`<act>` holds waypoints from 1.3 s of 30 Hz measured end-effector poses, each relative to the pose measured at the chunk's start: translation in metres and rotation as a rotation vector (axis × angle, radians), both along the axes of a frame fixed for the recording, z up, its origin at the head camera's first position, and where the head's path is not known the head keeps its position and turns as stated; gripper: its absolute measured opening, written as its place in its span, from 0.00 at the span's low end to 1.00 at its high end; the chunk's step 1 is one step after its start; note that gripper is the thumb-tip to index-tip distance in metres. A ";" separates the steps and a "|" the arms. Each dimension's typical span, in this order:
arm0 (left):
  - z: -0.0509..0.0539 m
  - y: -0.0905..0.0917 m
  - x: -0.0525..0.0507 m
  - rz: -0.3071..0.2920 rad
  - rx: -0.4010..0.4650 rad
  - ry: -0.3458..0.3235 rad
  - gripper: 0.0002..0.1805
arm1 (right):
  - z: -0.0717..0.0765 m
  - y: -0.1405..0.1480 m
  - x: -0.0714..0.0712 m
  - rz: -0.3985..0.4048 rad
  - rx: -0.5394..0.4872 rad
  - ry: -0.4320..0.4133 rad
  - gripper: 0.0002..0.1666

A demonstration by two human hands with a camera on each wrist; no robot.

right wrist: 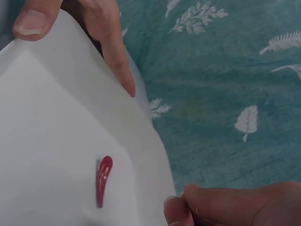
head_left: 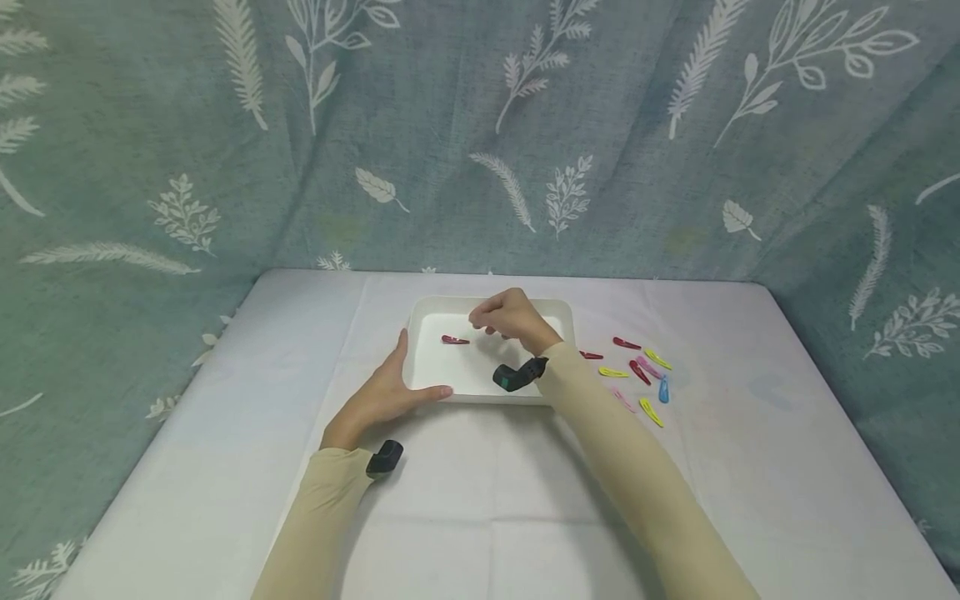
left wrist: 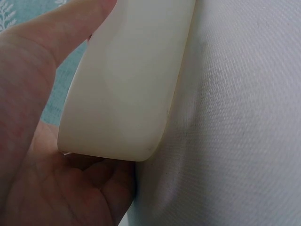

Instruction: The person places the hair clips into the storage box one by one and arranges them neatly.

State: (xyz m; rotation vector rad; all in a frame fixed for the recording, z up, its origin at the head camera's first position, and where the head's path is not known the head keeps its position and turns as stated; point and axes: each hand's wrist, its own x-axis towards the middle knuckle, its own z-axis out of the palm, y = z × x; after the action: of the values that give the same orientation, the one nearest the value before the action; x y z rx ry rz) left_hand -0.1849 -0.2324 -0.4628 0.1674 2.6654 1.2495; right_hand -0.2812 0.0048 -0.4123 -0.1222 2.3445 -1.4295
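A white rectangular tray [head_left: 465, 393] rests on the table. One red snap hair clip [head_left: 455, 340] lies flat inside it, also seen in the right wrist view as a teardrop-shaped clip [right wrist: 103, 181]. My left hand [head_left: 386, 387] grips the tray's near left corner, thumb over the near rim and fingers along the left wall. In the left wrist view those fingers [left wrist: 101, 188] curl behind the corner. My right hand [head_left: 513, 317] hovers over the tray's far part. Its thumb and fingertip meet, and I see nothing between them.
Right of the tray lie several loose hair clips: a yellow clip [head_left: 613, 372], a red clip [head_left: 626, 342], a blue clip [head_left: 663, 389], a pink clip [head_left: 624, 400] and others. White cloth covers the table [head_left: 450, 508]. A green leaf-patterned curtain [head_left: 435, 125] stands behind it.
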 end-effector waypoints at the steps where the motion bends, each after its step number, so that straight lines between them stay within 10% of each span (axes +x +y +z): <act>1: 0.000 0.000 0.000 0.003 -0.004 -0.002 0.76 | 0.002 0.001 0.001 -0.001 0.000 0.013 0.11; 39: 0.003 -0.002 0.003 0.012 -0.038 -0.036 0.78 | 0.041 0.148 0.053 -0.269 0.016 0.279 0.21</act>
State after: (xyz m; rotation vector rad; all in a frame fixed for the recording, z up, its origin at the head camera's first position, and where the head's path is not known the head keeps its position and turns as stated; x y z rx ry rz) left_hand -0.1821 -0.2341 -0.4593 0.1224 2.6612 1.1934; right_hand -0.2285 0.1532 -0.3708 -0.0004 2.6821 -1.6067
